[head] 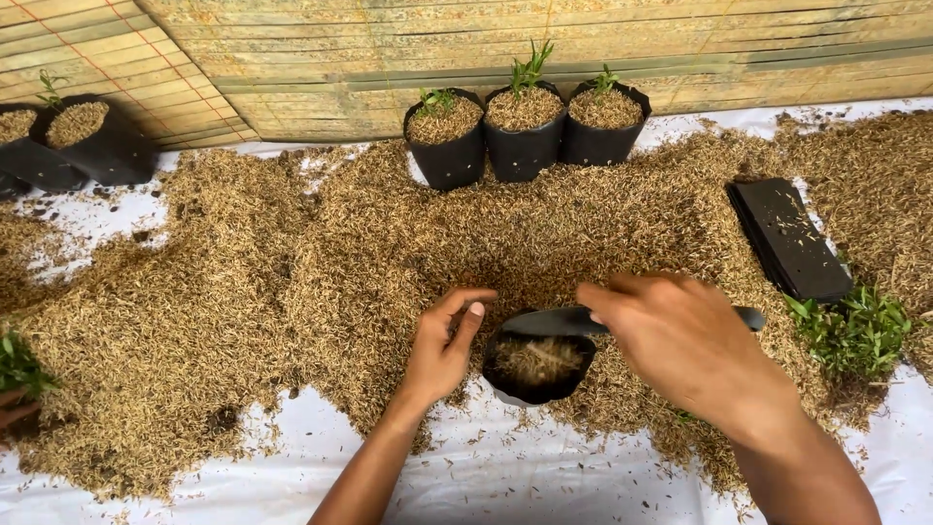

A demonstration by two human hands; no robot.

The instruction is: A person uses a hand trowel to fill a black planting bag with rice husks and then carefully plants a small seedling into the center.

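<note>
A small black grow bag (pixel 536 369) stands open in front of me, partly filled with tan rice husk. My left hand (pixel 445 342) rests beside its left rim, fingers curled and apart, holding nothing that I can see. My right hand (pixel 680 340) grips a black trowel (pixel 552 322) whose blade lies across the top of the bag; the handle end sticks out past my hand on the right. Loose rice husk (pixel 321 253) is heaped all around the bag on a white sheet (pixel 505 476).
Three filled black bags with small green seedlings (pixel 525 122) stand at the back by a bamboo wall. More filled bags (pixel 78 141) sit far left. A stack of flat black bags (pixel 789 238) and loose green seedlings (pixel 855 331) lie at right. Greenery (pixel 17 365) shows at the left edge.
</note>
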